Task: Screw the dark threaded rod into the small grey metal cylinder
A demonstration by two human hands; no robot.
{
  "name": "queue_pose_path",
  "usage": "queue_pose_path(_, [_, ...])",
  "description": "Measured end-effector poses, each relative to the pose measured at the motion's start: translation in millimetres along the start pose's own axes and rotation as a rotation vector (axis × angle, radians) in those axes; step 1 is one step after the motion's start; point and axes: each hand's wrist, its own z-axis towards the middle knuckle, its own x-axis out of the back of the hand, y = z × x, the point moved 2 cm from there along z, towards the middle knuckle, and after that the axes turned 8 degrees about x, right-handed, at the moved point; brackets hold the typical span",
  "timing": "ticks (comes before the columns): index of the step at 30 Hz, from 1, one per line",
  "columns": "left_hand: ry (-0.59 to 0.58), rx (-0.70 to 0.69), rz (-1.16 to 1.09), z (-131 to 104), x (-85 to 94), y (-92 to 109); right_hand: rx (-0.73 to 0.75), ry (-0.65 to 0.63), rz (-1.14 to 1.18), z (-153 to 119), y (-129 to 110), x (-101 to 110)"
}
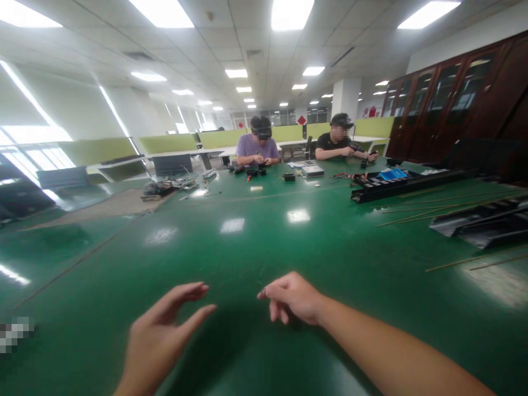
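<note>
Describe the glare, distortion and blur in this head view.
Head view: ceiling lights glare as white patches on the green table; wide-angle distortion bends the ceiling and table edges; the left hand and right hand look slightly soft.

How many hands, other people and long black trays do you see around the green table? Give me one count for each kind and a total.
Wearer's bare hands: 2, left hand, right hand
Seated people at the far side: 2
Long black trays at the right: 2
Total: 6
</note>
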Motion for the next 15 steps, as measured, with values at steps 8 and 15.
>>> queue_pose_path(8, [-0.479,-0.054,-0.167,1,-115.4,45,0.032,0.055,0.108,8,9,5])
queue_pose_path(15, [-0.31,0.123,-0.067,-3,-75.1,26,-0.047,-0.039,0.191,6,8,0])
